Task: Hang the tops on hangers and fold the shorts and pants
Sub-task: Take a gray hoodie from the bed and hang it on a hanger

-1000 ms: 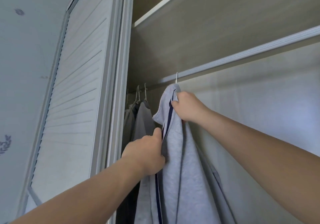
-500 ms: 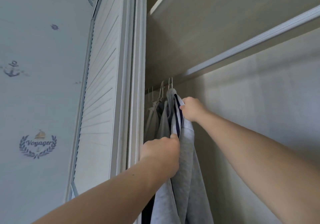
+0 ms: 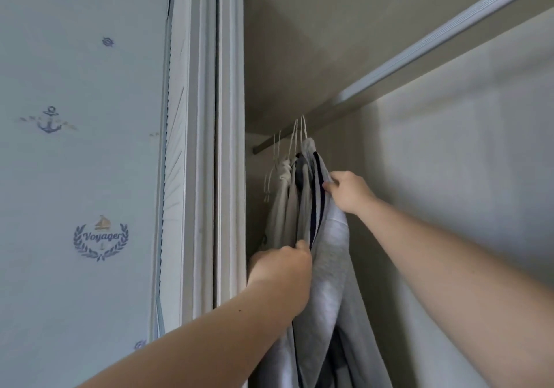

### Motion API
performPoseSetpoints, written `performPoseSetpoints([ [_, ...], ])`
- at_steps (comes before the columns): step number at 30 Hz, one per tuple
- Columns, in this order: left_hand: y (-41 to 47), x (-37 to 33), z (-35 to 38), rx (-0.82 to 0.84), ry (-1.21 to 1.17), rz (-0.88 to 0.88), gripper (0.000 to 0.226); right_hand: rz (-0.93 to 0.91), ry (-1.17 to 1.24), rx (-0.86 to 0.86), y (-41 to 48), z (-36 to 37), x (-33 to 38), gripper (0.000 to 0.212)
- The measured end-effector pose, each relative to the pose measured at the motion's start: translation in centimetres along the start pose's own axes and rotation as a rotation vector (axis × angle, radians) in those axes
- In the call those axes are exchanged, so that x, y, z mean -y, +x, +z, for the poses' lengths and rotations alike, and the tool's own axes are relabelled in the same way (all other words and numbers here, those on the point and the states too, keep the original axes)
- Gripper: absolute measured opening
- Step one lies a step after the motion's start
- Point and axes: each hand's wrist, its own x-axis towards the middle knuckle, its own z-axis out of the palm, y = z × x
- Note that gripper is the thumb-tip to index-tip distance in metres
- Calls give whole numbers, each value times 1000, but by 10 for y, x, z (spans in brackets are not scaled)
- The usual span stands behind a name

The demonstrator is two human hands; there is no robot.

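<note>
A light grey top with a dark navy stripe (image 3: 328,255) hangs from a white hanger hook (image 3: 303,130) on the wardrobe rail (image 3: 299,134). My right hand (image 3: 347,191) grips the top near its shoulder, just right of the stripe. Lower down, my left hand (image 3: 280,270) pinches the front edge of the same top beside the stripe. Pressed against its left side hang other grey and cream tops (image 3: 284,192) on their own white hangers.
A white louvred wardrobe door and frame (image 3: 207,148) stand directly left of the clothes. A shelf (image 3: 329,43) runs overhead. The wardrobe's pale back wall (image 3: 449,177) lies to the right. Wallpaper with anchor and Voyager motifs (image 3: 100,239) covers the far left.
The grey top has slid left along the rail, up against the other hanging tops. Both hands kept their hold and moved with it.
</note>
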Motion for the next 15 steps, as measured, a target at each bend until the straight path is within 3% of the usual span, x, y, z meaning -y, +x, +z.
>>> performPoseSetpoints([
  [5, -15, -1, -6, -142, 109, 54, 48, -49, 0, 21, -24, -1, 2, 57],
  [12, -69, 27, -28, -563, 221, 245, 32, -211, 13, -109, -95, -24, 27, 59],
  [15, -99, 51, -37, -624, 205, 224, 40, -301, -31, -129, -135, -27, 57, 70],
])
